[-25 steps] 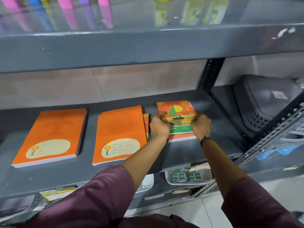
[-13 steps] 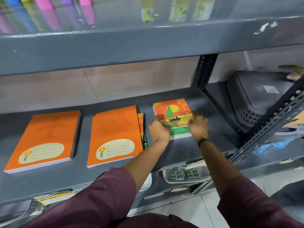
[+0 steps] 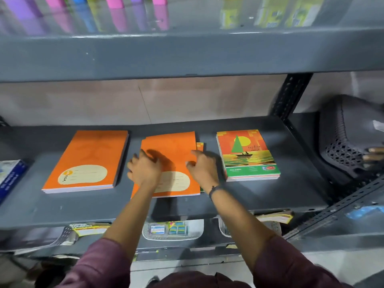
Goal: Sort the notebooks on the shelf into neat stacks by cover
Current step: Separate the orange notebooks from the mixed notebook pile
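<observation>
Three piles of notebooks lie on the grey middle shelf point(image 3: 249, 196). A tidy orange stack point(image 3: 87, 161) lies at the left. In the middle is another orange pile point(image 3: 176, 150), with a sailboat-cover notebook point(image 3: 200, 146) peeking out from under its right edge. A neat stack of sailboat-cover notebooks point(image 3: 247, 154) lies at the right. My left hand point(image 3: 145, 169) rests flat on the middle orange pile, fingers apart. My right hand point(image 3: 202, 168) is at that pile's right edge, fingers touching the top cover; whether it grips anything is unclear.
A dark perforated basket point(image 3: 349, 142) stands on the neighbouring shelf at right, with another person's fingers point(image 3: 374, 157) on it. A blue book point(image 3: 10, 177) lies at the far left. The upper shelf point(image 3: 187, 57) overhangs closely. Trays of small items point(image 3: 172, 229) sit on the shelf below.
Both hands have left the sailboat-cover stack, which now lies squared at the right, and moved left onto the middle orange pile. The view has shifted to the left.
</observation>
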Motion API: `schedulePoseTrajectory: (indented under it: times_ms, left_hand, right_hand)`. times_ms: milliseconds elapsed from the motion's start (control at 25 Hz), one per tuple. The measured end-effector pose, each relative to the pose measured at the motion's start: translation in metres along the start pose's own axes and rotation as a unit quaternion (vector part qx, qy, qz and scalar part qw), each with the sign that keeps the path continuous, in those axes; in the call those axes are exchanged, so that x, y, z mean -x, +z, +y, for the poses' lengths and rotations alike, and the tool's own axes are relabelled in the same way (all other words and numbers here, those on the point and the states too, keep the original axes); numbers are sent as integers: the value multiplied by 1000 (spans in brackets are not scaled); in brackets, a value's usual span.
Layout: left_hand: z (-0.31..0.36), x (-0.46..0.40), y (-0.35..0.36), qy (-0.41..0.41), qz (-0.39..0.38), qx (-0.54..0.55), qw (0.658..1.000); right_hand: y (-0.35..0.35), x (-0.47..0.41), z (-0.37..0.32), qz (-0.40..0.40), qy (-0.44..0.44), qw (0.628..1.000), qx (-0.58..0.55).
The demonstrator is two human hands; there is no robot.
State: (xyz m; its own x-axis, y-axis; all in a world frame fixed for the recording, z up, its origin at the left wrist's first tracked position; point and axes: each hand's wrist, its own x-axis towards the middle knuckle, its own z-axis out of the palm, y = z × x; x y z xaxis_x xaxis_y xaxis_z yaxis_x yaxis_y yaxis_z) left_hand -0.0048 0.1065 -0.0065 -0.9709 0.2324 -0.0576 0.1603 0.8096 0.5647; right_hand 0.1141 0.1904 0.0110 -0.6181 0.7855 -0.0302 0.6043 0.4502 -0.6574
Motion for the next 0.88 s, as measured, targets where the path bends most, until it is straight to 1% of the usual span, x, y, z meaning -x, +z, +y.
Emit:
schedulePoseTrajectory:
  times_ms: [40, 80, 120, 200, 280, 360, 400, 480, 520, 600, 720, 800, 880]
  left_hand:
    - [-9, -4, -2, -26, -45, -18, 999]
    - [-16, -7, -3, -34, -74, -24, 996]
    - [-22, -9, -5, -29, -87, -17, 996]
    - [-30, -11, -9, -9, -84, 7, 996]
    - [-33, -14, -16, -1, -73, 15, 997]
    - [-34, -21, -22, 2, -82, 36, 996]
    - [-35, -24, -25, 11, -92, 64, 994]
    - [-38, -32, -35, 34, -101, 135, 985]
    - [-42, -36, -45, 33, -97, 171, 980]
    - [-55, -50, -66, 8, -70, 241, 968]
    - [-83, -82, -96, -23, -18, 292, 956]
    - [-104, -107, -114, -50, 7, 288, 956]
    - [-121, -126, -128, -61, 24, 239, 969]
  right_hand:
    - [5, -2, -1, 12, 9, 1000, 8]
    - [8, -6, -3, 14, 27, 999, 12]
    - [12, -11, -6, 4, 47, 999, 16]
    - [15, -19, -13, -22, 89, 996, 9]
    - [17, -29, -16, -39, 142, 988, -35]
    - [16, -35, -19, -56, 183, 979, -69]
    - [14, -38, -19, -57, 198, 975, -88]
    - [16, -39, -28, -30, 210, 964, -160]
    - [22, -39, -35, -20, 207, 957, -202]
    - [37, -36, -56, -39, 195, 939, -281]
    - [62, -28, -94, -124, 191, 913, -338]
    - [83, -25, -119, -160, 180, 912, -333]
    - [104, -25, -140, -149, 173, 917, -327]
